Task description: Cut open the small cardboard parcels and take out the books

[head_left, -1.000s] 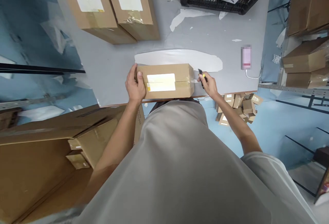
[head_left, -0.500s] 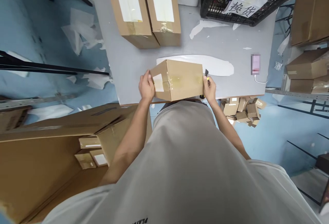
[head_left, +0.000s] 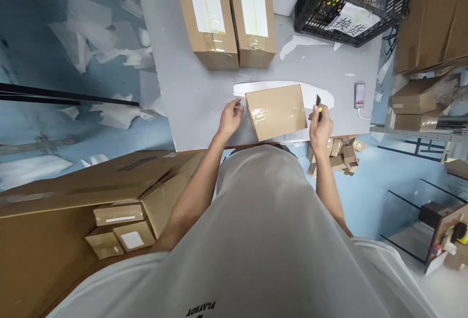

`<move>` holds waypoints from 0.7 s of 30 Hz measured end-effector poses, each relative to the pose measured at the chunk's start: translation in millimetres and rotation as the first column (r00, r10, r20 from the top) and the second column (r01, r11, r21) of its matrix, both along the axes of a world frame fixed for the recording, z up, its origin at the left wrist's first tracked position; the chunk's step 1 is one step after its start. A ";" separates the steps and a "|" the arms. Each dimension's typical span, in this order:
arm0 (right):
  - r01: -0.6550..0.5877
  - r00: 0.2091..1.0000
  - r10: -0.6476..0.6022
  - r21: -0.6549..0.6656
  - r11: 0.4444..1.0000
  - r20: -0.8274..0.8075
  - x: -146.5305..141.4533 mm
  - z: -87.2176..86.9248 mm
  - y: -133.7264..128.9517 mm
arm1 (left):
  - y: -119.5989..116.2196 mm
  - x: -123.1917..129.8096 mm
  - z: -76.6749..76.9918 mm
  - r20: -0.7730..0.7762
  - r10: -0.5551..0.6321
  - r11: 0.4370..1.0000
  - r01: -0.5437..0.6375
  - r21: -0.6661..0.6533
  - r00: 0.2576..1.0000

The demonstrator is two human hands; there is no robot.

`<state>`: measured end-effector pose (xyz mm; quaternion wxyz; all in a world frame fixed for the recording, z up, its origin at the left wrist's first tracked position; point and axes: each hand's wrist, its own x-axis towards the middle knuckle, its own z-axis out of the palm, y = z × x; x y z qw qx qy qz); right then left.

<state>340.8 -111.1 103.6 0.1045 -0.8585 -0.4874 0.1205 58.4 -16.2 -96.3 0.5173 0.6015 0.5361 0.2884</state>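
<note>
A taped cardboard box (head_left: 278, 112) lies near the front edge of the grey table, partly over a white sheet (head_left: 321, 97). My left hand (head_left: 231, 117) is just left of the box, apart from it, fingers loosely spread and holding nothing. To the right of the box, my right hand (head_left: 321, 125) grips a black and yellow utility knife (head_left: 319, 106), its dark tip pointing away from me. That hand is off the box too. The underside of the box is hidden.
Two taller taped boxes (head_left: 215, 16) with white labels stand at the back. Right of them is a black plastic crate (head_left: 354, 6) of books. A phone (head_left: 360, 95) on a cable lies at the right. A large open carton (head_left: 47, 254) holding smaller boxes stands lower left.
Both hands have let go of the box and moved apart from it. The box has turned, so its labelled end no longer shows. The knife has stayed in my right hand. The camera view has shifted.
</note>
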 end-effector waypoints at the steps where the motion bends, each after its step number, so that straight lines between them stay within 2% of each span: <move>1: 0.033 0.999 -0.033 0.006 0.999 -0.004 -4.3 7.1 -3.9 | 5.4 -3.5 11.9 0.013 0.047 0.999 -0.046 -0.014 0.999; 3: 0.083 0.995 -0.084 -0.009 0.996 -0.051 -16.0 19.8 -10.9 | 16.2 -6.5 39.6 0.076 0.031 1.000 -0.031 -0.002 0.997; 5: 0.097 0.987 -0.104 -0.065 0.993 -0.120 -31.8 27.5 -15.9 | 25.6 -6.0 66.9 0.130 -0.035 0.999 0.032 0.026 0.991; 8: 0.041 0.977 -0.075 -0.170 0.985 -0.200 -59.9 30.7 -18.5 | 35.2 -4.7 92.6 0.146 -0.132 0.991 0.128 0.037 0.981; 10: -0.049 0.972 -0.006 -0.229 0.972 -0.235 -79.3 32.5 -17.0 | 39.0 -5.6 97.2 0.158 -0.164 0.986 0.163 0.019 0.974; 15: -0.293 0.943 0.218 -0.320 0.901 -0.251 -121.1 48.5 -3.6 | 42.9 -8.3 90.5 0.194 -0.195 0.980 0.198 0.006 0.961; 21: -0.336 0.941 0.285 -0.395 0.855 -0.185 -145.5 59.1 13.5 | 41.2 -6.2 85.9 0.228 -0.190 0.981 0.193 0.008 0.955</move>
